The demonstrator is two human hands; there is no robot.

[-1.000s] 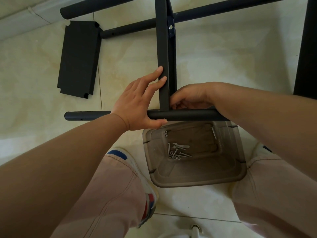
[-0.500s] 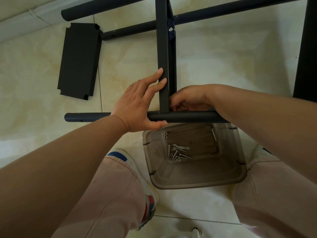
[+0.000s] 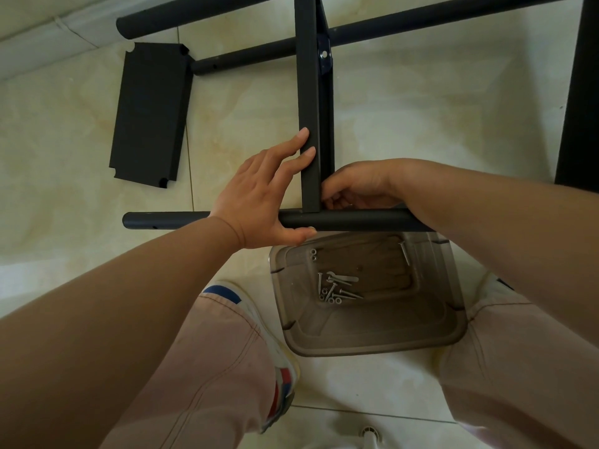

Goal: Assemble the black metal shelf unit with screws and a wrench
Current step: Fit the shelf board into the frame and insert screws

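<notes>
A black round tube (image 3: pixel 356 221) lies crosswise in front of me, and a black shelf panel (image 3: pixel 308 102) on edge meets it at a right angle. My left hand (image 3: pixel 259 196) has straight fingers pressed against the panel's side, with the thumb under the tube. My right hand (image 3: pixel 356 189) sits in the corner where panel and tube meet, fingers curled at the joint; what they pinch is hidden. Several screws (image 3: pixel 334 293) and a small flat wrench (image 3: pixel 343 279) lie in a clear plastic tray (image 3: pixel 372 345) below the tube.
A loose black shelf panel (image 3: pixel 150 115) lies flat on the tiled floor at the left. Two more black tubes (image 3: pixel 252 56) run across the far floor, and a black upright (image 3: pixel 580 92) stands at the right edge. My knees flank the tray.
The frame and both hands sit slightly lower in view; the hands keep the same hold at the joint.
</notes>
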